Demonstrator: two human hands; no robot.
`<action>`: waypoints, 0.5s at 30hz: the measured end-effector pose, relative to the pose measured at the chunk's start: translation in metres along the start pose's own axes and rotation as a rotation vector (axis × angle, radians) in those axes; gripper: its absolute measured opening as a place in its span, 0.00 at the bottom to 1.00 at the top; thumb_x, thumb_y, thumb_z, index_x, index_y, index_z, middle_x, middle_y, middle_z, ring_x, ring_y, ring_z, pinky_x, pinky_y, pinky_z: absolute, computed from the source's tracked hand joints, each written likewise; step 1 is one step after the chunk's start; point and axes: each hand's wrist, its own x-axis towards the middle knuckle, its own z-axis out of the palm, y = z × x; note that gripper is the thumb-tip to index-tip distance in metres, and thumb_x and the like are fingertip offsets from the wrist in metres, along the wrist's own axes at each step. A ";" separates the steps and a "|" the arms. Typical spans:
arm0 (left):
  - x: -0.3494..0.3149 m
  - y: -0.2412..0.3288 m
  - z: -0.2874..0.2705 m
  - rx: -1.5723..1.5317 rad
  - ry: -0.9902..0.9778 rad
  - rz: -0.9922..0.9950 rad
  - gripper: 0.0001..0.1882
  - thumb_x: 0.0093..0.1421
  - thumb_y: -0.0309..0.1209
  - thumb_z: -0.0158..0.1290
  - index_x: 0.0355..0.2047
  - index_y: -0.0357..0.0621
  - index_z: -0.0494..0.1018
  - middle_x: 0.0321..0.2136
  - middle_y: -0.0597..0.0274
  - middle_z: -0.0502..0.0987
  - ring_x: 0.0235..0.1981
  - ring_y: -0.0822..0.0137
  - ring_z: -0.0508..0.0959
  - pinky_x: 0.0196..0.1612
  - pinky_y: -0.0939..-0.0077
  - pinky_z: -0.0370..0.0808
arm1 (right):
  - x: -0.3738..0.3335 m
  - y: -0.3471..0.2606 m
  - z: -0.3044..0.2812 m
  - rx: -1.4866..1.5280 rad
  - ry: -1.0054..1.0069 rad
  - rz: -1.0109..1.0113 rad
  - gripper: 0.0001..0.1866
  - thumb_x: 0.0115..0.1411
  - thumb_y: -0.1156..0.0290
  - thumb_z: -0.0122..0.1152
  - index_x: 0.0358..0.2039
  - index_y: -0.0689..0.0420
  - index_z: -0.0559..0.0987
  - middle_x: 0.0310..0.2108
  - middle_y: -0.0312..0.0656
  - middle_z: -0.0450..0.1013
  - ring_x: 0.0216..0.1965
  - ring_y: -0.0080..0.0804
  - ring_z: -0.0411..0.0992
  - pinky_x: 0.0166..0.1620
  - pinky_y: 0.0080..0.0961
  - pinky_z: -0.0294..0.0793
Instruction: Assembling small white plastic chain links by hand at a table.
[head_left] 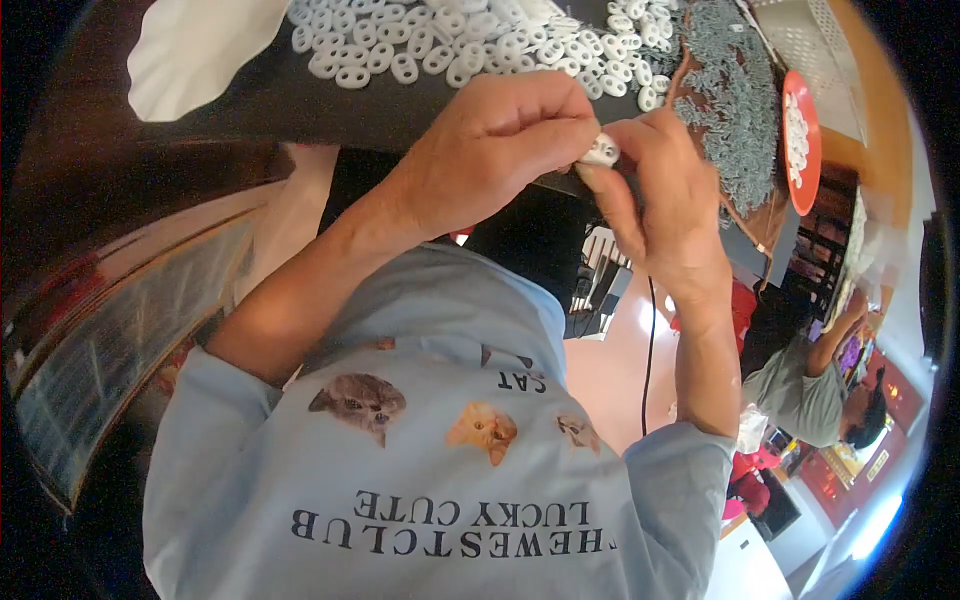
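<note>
A small white oval piece with two holes (601,151) is pinched between the thumb and fingers of my right hand (665,195), just in front of the table's near edge. My left hand (505,140) is closed, its thumb and forefinger pressed together right against the same piece. Whatever those left fingertips grip is hidden. Beyond my hands, a heap of similar white two-hole pieces (400,68) lies loose on the dark table (260,120). To its right spreads a pile of small grey parts (735,110), too fine to make out singly.
A red dish (807,190) with small white pieces stands at the right edge. A white wavy-edged tray (190,60) lies far left. A white perforated basket (815,35) is at the far right. A black cable (650,350) hangs below. Another person (810,390) sits off to the right.
</note>
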 end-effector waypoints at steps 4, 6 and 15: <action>0.000 -0.002 0.001 0.002 0.026 -0.080 0.07 0.59 0.30 0.48 0.27 0.39 0.69 0.18 0.74 0.65 0.19 0.85 0.63 0.19 0.87 0.59 | -0.001 -0.001 -0.001 0.157 0.028 0.016 0.12 0.48 0.78 0.63 0.33 0.63 0.71 0.26 0.45 0.66 0.22 0.37 0.66 0.25 0.28 0.66; -0.002 -0.004 0.004 -0.020 0.043 -0.011 0.06 0.59 0.29 0.48 0.27 0.41 0.69 0.17 0.75 0.65 0.16 0.85 0.62 0.17 0.88 0.57 | -0.006 0.002 -0.016 0.170 0.024 0.058 0.08 0.51 0.76 0.62 0.29 0.64 0.72 0.22 0.43 0.65 0.22 0.30 0.65 0.24 0.24 0.64; -0.004 -0.008 0.001 -0.001 -0.010 0.013 0.07 0.61 0.29 0.47 0.28 0.39 0.69 0.17 0.76 0.63 0.15 0.86 0.59 0.16 0.89 0.54 | -0.077 0.148 -0.125 -0.221 0.257 0.816 0.14 0.59 0.67 0.52 0.34 0.68 0.76 0.18 0.44 0.71 0.23 0.21 0.65 0.29 0.23 0.67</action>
